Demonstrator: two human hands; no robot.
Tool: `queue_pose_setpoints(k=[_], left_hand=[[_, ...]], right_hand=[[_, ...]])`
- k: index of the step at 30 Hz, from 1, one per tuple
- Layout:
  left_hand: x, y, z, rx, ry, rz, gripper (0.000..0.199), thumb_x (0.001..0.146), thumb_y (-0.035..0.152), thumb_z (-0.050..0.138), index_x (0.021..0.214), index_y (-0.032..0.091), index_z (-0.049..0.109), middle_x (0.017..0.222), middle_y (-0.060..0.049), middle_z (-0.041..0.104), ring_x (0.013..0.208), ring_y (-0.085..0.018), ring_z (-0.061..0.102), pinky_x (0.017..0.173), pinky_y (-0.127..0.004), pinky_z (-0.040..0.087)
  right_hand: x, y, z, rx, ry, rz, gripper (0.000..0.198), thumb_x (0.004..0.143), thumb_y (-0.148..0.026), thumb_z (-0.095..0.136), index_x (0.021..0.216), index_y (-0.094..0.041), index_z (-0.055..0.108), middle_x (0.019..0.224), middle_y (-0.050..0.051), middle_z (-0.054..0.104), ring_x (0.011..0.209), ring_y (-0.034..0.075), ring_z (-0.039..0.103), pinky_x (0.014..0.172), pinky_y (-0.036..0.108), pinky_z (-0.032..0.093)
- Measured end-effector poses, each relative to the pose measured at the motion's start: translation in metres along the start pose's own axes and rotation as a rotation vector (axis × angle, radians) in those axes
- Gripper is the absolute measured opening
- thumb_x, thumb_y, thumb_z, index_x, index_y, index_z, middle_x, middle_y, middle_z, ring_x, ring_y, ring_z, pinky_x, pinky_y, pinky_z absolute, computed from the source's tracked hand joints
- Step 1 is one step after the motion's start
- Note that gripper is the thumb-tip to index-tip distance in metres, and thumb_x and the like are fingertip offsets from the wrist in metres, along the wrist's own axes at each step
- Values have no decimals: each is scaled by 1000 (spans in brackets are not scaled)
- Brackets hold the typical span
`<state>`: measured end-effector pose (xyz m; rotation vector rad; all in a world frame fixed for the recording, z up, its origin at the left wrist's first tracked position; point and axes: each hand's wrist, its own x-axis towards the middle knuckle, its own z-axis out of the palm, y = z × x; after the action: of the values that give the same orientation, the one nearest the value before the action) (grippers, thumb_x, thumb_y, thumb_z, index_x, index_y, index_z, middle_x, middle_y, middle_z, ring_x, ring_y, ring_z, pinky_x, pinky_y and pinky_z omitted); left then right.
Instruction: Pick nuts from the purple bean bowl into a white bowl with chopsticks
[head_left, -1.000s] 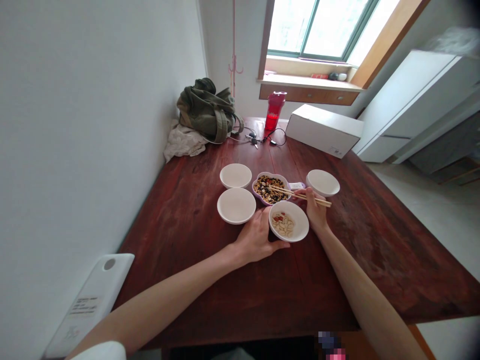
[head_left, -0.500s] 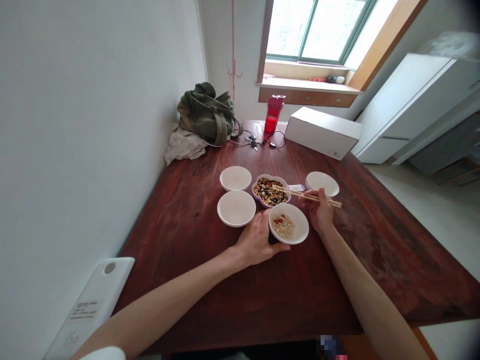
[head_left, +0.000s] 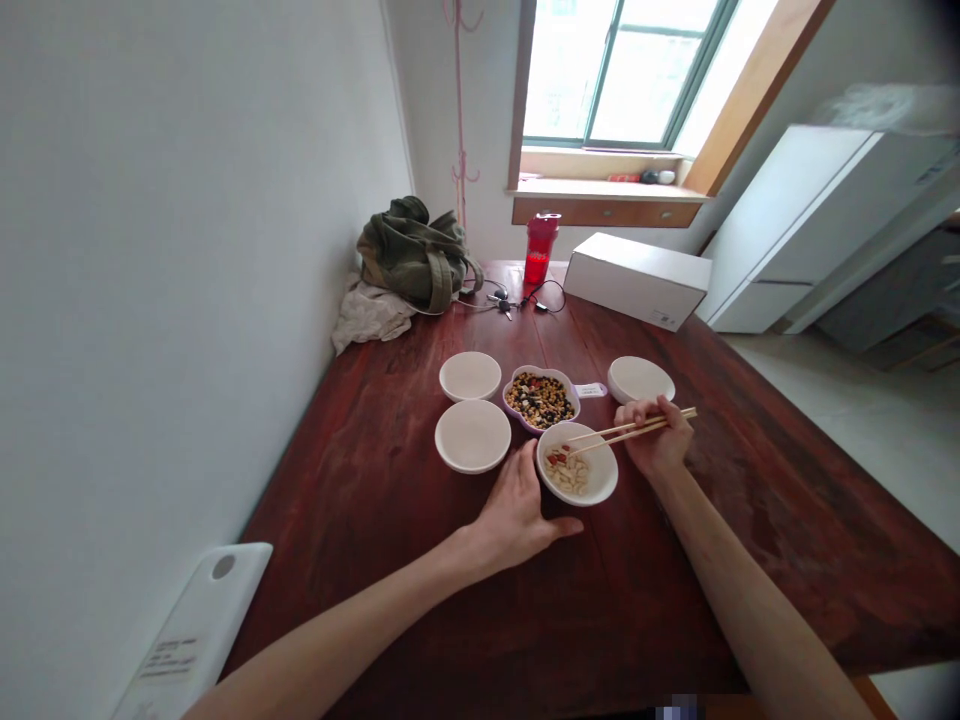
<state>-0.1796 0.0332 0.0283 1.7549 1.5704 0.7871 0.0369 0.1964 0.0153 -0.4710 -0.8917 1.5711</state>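
My right hand (head_left: 660, 440) is closed around a pair of wooden chopsticks (head_left: 630, 430), whose tips reach into a white bowl (head_left: 604, 480). Pale seeds or nuts (head_left: 574, 475) and a few reddish pieces lie in that bowl. Cupped against the bowl's left and near side is my left hand (head_left: 517, 510), fingers at the rim and thumb stretched along the front. Just behind stands a purple-edged, flower-shaped dish (head_left: 512, 412) with a handle, full of mixed black, yellow and red grains and beans. To its left are two empty white bowls (head_left: 472, 437) (head_left: 470, 376).
Another white bowl (head_left: 641, 380) stands beyond my right hand. Farther back on the dark red table (head_left: 390, 580) are a green bag (head_left: 412, 255), a red bottle (head_left: 540, 248), keys with a cable (head_left: 504, 303) and a white box (head_left: 637, 280). A wall borders the left.
The chopsticks have moved from the flower-shaped dish to the bowl by my left hand, their tips now inside it. My right hand has shifted slightly right. The view has tilted up a little.
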Motion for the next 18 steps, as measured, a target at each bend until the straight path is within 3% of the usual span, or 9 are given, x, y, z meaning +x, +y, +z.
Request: queue_pose_setpoints(k=[3,5,7,9,10,12,14,15,18], left_hand=[[-18,19,-17,78,-197,-105,121,78,48,79,162,4,3,168,-30,7,158,-41,9,128,-55,21],[-35,43,-35,188,-310,-92,110,86,43,71,162,5,3,169,-27,7,158,-39,11,126,-53,26],[-45,73,-57,342,-336,-85,92,90,35,66,162,7,16,163,-26,31,152,-40,32,118,-51,39],[-33,100,-78,444,-369,-107,61,99,39,54,153,15,40,126,-19,70,114,-38,69,94,-50,55],[-16,108,-87,478,-368,-84,48,102,43,47,142,18,53,104,-15,75,94,-36,74,83,-49,56],[41,111,-102,547,-254,-4,40,104,47,41,113,20,69,89,-13,73,82,-33,72,78,-47,55],[118,98,-113,548,-142,97,38,105,44,43,98,19,70,96,-13,72,91,-31,70,85,-45,53],[158,88,-117,535,-144,84,32,104,38,48,94,17,70,97,-13,72,93,-29,69,88,-44,52],[258,56,-125,519,-141,40,20,99,33,62,100,13,69,99,-10,70,91,-22,68,86,-41,56]], right_hand=[[-1,1,1,30,-26,27,50,92,-43,56,48,-20,56,42,0,39,43,12,40,47,31,36],[-2,1,1,51,-42,59,52,92,-42,55,45,-20,54,40,0,34,41,12,34,44,30,30],[-3,2,1,59,-53,98,52,91,-42,55,44,-20,53,39,-1,32,40,11,32,43,30,27],[-4,3,1,59,-58,129,52,91,-41,55,44,-20,53,39,-1,29,40,11,30,43,30,25],[-4,4,2,58,-55,137,52,91,-41,56,44,-20,53,39,-2,28,40,11,29,43,29,25],[-4,6,3,53,-44,144,53,91,-42,56,43,-20,52,39,-2,27,40,11,29,43,29,25],[-4,8,4,40,-36,145,54,92,-43,54,43,-21,51,40,-2,27,40,11,29,42,30,25],[-4,10,5,30,-36,145,54,92,-44,54,43,-21,52,40,-2,26,41,12,29,42,30,26],[-4,16,6,6,-47,160,53,94,-43,52,45,-21,54,40,-1,27,42,13,30,44,31,26]])
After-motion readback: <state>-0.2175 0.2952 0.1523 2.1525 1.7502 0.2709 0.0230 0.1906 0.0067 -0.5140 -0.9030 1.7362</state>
